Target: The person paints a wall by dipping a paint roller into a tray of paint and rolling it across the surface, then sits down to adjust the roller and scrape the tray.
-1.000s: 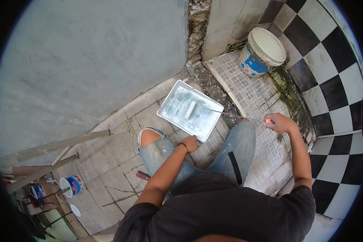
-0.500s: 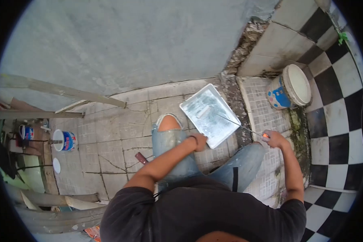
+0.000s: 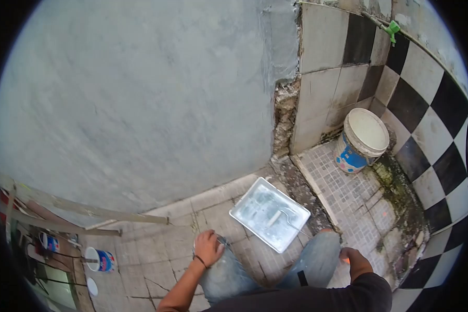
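Observation:
My left hand [image 3: 209, 248] rests on my left knee, palm down over the jeans, with its fingers laid out and nothing in it. Down by my right knee, my right hand [image 3: 355, 261] is closed round the orange handle of a paint roller. The roller's white sleeve [image 3: 274, 218] lies in a shallow white paint tray [image 3: 254, 207], which is smeared with pale paint. A thin wire frame runs from the sleeve over the tray's right side; part of it is hidden behind my right knee. The tray sits on the floor in front of my knees.
A grey plastered wall [image 3: 140, 104] rises ahead, with a broken, crumbling edge [image 3: 286, 117]. A large paint bucket [image 3: 354, 148] stands right, by black-and-white tiles. A green tap [image 3: 392, 30] is above. Left are wooden beams [image 3: 109, 210], a smaller bucket [image 3: 100, 260] and a white lid [image 3: 92, 286].
My left hand has left the tray's near edge and now lies on my left knee. The view has tilted up, showing more wall. My right hand still holds the roller.

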A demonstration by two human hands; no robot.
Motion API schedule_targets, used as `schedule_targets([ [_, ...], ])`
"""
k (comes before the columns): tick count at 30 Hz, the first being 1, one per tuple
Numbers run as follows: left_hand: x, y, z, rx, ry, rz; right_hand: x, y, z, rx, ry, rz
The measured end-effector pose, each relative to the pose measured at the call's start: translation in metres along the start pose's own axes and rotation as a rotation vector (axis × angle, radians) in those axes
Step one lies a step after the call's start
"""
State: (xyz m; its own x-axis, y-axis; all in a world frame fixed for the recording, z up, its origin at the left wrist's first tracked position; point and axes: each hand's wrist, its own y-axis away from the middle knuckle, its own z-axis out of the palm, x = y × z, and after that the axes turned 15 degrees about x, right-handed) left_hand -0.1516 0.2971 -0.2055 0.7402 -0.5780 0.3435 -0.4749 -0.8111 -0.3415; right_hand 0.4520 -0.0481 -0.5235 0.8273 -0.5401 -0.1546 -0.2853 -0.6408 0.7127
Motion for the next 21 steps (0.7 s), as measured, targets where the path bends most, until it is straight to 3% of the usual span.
schedule_targets([
  [3,0.002,-0.009,-0.004,0.013,-0.046,-0.003,0.014,-0.029,0.041,-0.009,0.030,-0.019],
  [5,0.013,-0.013,-0.011,-0.024,-0.035,-0.050,-0.037,0.028,-0.029,0.029,0.082,-0.003],
  [7,0.027,-0.023,-0.033,-0.090,-0.099,-0.142,-0.046,0.061,-0.053,0.019,0.086,0.225],
  [9,0.042,-0.027,-0.053,-0.183,-0.105,-0.179,-0.056,0.085,-0.077,-0.039,0.124,0.257],
  [15,0.096,-0.048,-0.111,-0.506,-0.175,-0.235,-0.141,0.220,-0.198,0.054,0.106,0.186],
  [17,0.117,-0.052,-0.134,-0.633,-0.184,-0.290,-0.149,0.237,-0.207,0.021,0.051,0.130],
  [21,0.138,-0.002,-0.151,-0.698,0.005,-0.411,-0.216,0.326,-0.277,0.122,-0.228,0.009],
])
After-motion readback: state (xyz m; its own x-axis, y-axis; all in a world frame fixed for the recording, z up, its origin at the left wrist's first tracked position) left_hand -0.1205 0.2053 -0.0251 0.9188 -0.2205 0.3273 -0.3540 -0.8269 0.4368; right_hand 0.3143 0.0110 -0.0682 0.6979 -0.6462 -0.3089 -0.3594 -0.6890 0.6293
